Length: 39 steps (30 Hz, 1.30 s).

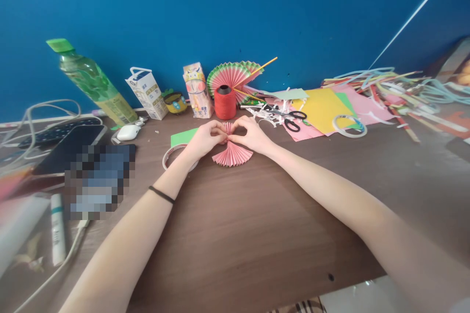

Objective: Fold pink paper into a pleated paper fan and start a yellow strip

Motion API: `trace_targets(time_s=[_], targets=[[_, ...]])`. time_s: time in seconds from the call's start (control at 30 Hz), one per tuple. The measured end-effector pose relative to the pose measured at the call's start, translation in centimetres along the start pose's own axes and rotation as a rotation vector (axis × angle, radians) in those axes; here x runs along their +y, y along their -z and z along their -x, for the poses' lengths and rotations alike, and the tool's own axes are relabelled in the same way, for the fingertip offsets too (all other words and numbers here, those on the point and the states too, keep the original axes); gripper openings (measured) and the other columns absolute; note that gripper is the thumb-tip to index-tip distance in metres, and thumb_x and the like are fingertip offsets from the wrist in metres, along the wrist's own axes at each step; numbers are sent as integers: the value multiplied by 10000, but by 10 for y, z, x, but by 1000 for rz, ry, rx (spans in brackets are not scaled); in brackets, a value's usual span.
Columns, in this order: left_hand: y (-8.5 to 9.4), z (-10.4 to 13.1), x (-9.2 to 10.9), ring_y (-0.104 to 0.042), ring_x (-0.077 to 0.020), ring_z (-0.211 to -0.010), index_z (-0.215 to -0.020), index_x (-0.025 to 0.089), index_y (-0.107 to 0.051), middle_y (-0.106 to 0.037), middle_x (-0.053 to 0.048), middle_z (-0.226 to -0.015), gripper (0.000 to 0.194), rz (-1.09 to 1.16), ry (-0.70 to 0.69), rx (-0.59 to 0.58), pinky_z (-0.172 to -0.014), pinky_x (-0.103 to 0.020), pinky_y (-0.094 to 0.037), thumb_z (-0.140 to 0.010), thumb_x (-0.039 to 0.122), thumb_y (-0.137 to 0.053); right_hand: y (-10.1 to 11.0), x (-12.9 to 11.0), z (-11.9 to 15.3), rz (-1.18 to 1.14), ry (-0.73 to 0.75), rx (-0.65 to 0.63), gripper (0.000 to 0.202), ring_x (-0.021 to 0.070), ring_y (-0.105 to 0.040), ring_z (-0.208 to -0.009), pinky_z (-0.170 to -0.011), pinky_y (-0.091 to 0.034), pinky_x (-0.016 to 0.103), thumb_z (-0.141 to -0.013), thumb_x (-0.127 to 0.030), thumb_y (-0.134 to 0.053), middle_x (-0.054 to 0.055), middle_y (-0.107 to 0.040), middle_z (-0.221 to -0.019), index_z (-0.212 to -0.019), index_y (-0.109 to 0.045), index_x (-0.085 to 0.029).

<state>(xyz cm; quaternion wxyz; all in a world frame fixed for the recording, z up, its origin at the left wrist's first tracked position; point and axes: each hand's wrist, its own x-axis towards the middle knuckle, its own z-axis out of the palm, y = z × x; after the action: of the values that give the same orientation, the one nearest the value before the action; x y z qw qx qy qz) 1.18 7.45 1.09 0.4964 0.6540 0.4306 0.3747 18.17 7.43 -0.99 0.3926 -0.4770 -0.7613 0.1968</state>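
Note:
A pink pleated paper fan (232, 155) is pinched at its narrow middle, its folds spreading out above and below. My left hand (210, 136) closes finger and thumb on that middle from the left. From the right, my right hand (250, 135) pinches the same spot, fingertips nearly meeting those of the left. Just behind the hands stands a red spool of thread (224, 103). By my left wrist lie a roll of tape (169, 154) and a piece of green paper (182, 137), both partly covered by the hand and forearm.
Behind the spool leans a finished pink-and-green paper fan (228, 77). Black-handled scissors (293, 126) lie among paper scraps, beside coloured sheets (325, 107) and another tape roll (349, 126). Leftward are a green bottle (93, 80), cartons (149, 93), a phone (105, 176) and a marker (58, 230).

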Motion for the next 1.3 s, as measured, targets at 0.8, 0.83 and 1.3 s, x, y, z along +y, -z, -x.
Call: trace_targets(time_s=[0.8,0.83,1.3], targets=[[3,0,2,-563,-92,-543,-794,156,-525,-650,10,-616,158,10,50,15,-564,-225,-442,-649,111,-569,0,-8,4,286,266,-18,149,191,-513,-813,-727,-328,333,-846,-238,-527,34,-644,-796,-772,-652,-206],[4,0,2,-557,-91,-539,-797,154,-530,-655,4,-625,162,13,61,20,-559,-225,-436,-646,123,-577,0,-8,4,322,281,-24,174,193,-509,-813,-721,-321,334,-861,-246,-505,37,-640,-796,-769,-647,-206],[4,0,4,-551,-94,-549,-805,141,-574,-670,-20,-656,192,19,121,38,-533,-225,-398,-625,179,-628,-1,-9,6,298,268,10,53,190,-537,-828,-738,-346,319,-822,-200,-519,36,-628,-818,-775,-541,-192]])
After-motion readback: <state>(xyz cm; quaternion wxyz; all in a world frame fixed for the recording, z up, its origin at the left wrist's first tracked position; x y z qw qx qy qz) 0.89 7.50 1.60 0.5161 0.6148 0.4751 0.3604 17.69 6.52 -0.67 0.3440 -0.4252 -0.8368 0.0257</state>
